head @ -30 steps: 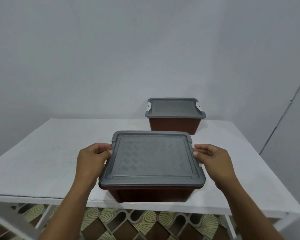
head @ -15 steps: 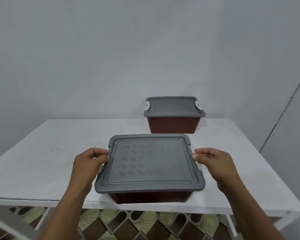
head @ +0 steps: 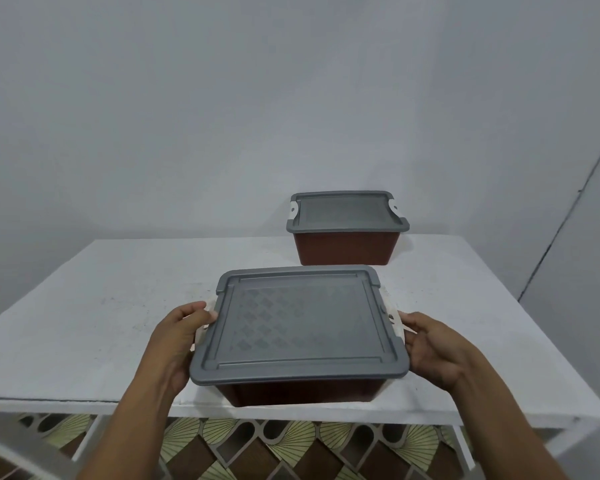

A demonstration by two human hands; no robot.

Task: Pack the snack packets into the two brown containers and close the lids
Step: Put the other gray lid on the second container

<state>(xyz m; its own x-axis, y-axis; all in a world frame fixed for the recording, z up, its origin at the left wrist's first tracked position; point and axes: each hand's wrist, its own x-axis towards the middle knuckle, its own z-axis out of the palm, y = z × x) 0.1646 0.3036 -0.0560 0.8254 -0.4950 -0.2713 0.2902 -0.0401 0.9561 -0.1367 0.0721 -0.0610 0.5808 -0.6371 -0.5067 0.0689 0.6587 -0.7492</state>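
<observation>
A brown container [head: 302,389] with a grey patterned lid [head: 298,323] stands at the table's front edge. My left hand [head: 177,337] grips the white latch [head: 210,306] on its left side, fingers curled round it. On the right side, my right hand [head: 433,348] grips the other white latch [head: 394,322]. Both latches are swung out from the lid. A second brown container [head: 347,249] stands at the back right, its grey lid [head: 347,211] on and its white latches folded up onto it. No snack packets are in view.
The white table [head: 94,313] runs left of the near container and has a wall behind it. A wall corner rises at the right. Below the front edge lies a patterned floor [head: 264,445].
Both hands have slid outward and down from the lid's edge, pulling the white side latches into view. The view has dipped slightly.
</observation>
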